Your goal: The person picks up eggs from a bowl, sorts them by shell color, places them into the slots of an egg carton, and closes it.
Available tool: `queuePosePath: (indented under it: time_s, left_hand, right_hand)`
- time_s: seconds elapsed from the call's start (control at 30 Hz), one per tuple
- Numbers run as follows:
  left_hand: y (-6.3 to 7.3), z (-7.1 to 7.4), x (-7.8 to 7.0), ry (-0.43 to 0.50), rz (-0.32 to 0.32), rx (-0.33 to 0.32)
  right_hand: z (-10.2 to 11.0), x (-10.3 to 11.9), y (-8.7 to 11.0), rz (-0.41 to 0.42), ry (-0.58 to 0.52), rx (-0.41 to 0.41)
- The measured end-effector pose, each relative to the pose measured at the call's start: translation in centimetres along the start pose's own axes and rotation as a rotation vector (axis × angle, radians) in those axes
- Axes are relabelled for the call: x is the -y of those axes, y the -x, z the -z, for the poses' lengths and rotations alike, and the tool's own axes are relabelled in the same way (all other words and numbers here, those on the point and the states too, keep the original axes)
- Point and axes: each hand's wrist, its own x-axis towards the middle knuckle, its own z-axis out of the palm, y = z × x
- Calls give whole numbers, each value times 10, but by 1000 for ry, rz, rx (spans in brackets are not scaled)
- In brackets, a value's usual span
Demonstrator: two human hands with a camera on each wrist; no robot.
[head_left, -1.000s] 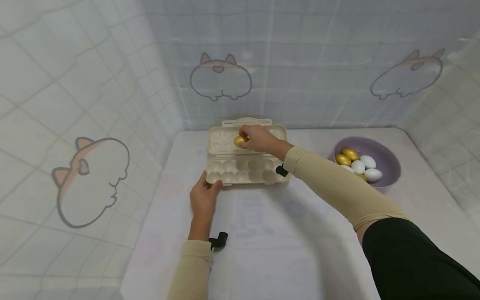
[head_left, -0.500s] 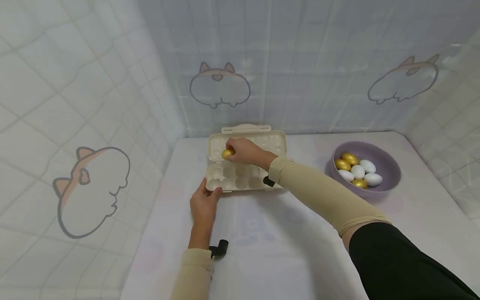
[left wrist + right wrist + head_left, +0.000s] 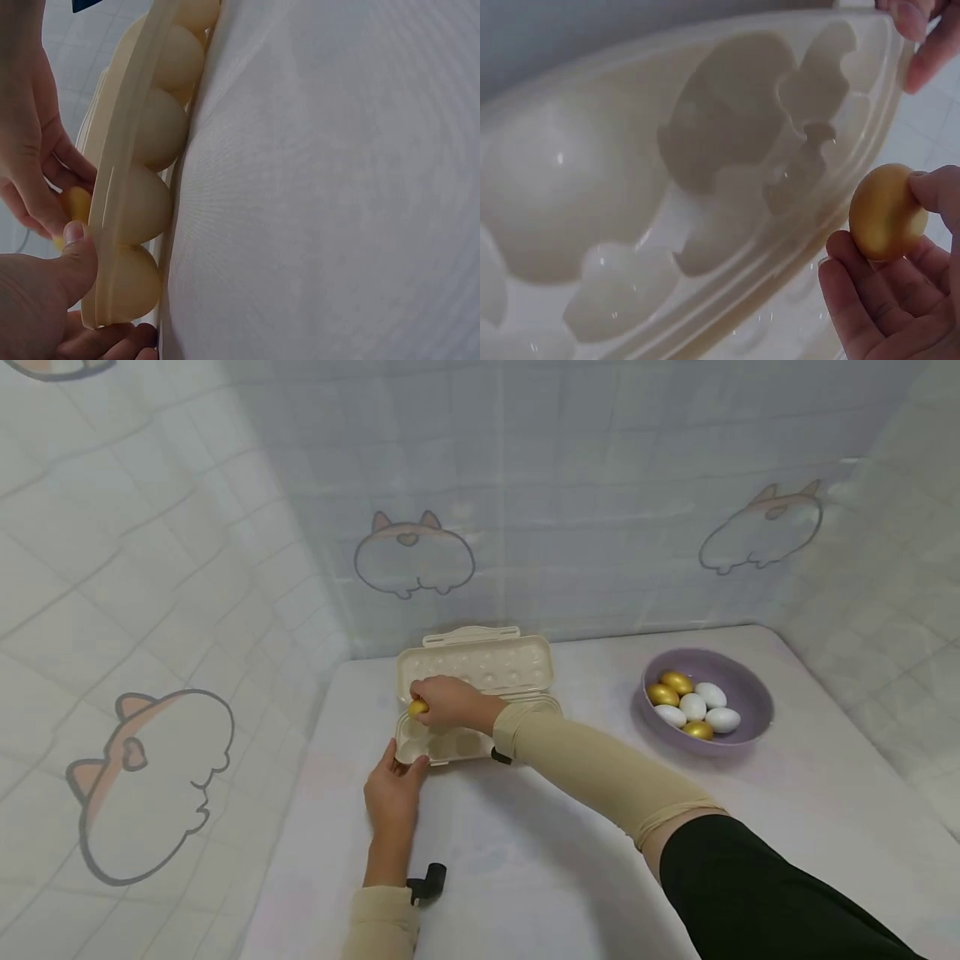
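Observation:
A gold egg (image 3: 417, 707) is pinched between the thumb and fingers of my right hand (image 3: 450, 703), above the back left corner of the cream egg carton (image 3: 441, 747). The right wrist view shows the egg (image 3: 887, 212) beside the carton's rim, clear of the cups. Flat open at the back lies the carton's lid (image 3: 510, 665). My left hand (image 3: 393, 793) grips the carton's front left corner. In the left wrist view its thumb (image 3: 75, 259) is on the rim and its fingers (image 3: 112, 343) curl below. The cups I can see hold nothing; my right arm hides others.
To the right stands a purple bowl (image 3: 753, 703) with several gold eggs (image 3: 677, 682) and white eggs (image 3: 722, 720). A white cloth (image 3: 517, 868) covers the table. Patterned curtains (image 3: 570, 527) enclose its back and sides.
My right hand has carried the gold egg left and toward me, from over the lid to the carton's left end. My left hand keeps its grip. The head view has shifted slightly.

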Motion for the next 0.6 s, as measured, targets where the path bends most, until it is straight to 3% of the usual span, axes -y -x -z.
queuePosePath:
  time_s: [0.17, 0.6]
  left_hand:
    - [-1, 0, 3, -5, -17, -4]
    - [1, 0, 2, -1, 7, 0]
  right_hand:
    - [-7, 7, -1, -9, 55, 6]
    - [-22, 19, 0, 0, 217, -3]
